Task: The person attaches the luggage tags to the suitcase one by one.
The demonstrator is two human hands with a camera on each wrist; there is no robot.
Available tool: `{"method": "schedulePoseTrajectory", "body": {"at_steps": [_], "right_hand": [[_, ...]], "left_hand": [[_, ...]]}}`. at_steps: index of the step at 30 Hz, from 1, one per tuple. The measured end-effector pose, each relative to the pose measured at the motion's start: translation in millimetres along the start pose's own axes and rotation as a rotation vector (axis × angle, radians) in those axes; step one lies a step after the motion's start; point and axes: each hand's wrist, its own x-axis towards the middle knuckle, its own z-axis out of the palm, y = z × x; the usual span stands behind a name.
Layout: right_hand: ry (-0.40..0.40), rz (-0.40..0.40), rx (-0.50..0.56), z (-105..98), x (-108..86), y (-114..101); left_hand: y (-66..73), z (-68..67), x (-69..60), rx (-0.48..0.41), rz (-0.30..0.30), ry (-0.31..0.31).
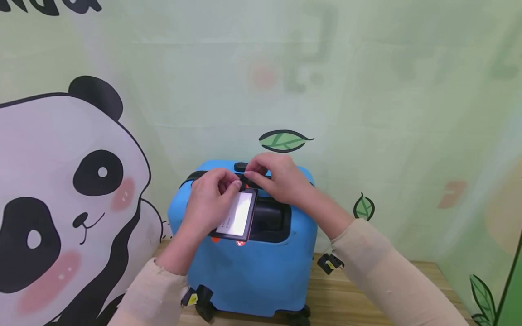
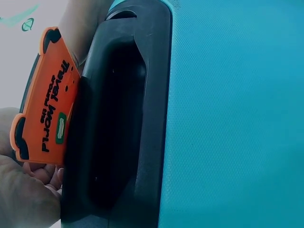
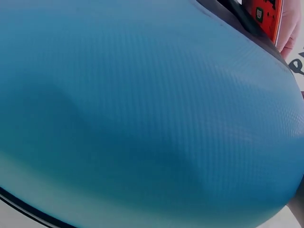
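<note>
A blue hard-shell suitcase (image 1: pixel 248 276) stands upright before me, its black side handle and recess (image 1: pixel 271 219) facing up. My left hand (image 1: pixel 207 197) pinches the top end of a luggage tag (image 1: pixel 238 215), whose white card side shows in the head view. Its orange back (image 2: pixel 50 102), lettered "Travel around the World", appears in the left wrist view beside the black handle (image 2: pixel 154 95). My right hand (image 1: pixel 281 179) is above the handle with thumb and forefinger curled together, pinching the tag's black strap, which the fingers mostly hide. The right wrist view catches the tag's orange edge (image 3: pixel 271 19).
The suitcase rests on a wood-grain surface (image 1: pixel 346 294), its black wheels (image 1: pixel 299 314) near the front. Behind it hangs a pale green backdrop (image 1: pixel 367 113) printed with a large panda (image 1: pixel 61 181) and leaves. Small black devices (image 1: pixel 330 262) sit by both wrists.
</note>
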Motion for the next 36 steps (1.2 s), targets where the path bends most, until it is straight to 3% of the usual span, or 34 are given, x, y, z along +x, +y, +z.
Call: {"method": "schedulePoseTrajectory", "body": {"at_steps": [16,25,36], "right_hand": [[0.035,0.092,0.078,0.8,-2.7,-4.9],[0.054,0.130,0.164,-5.0,-4.8,-3.3],[0.007,0.161,0.079,-23.3,-15.5,-5.7]], "left_hand": [[2.6,-7.5,2.8,0.003,-0.020,-0.040],[8.9,-17.3,8.2,-0.008,-0.087,-0.160],[10.2,-22.6,10.6,0.025,-0.110,-0.228]]}}
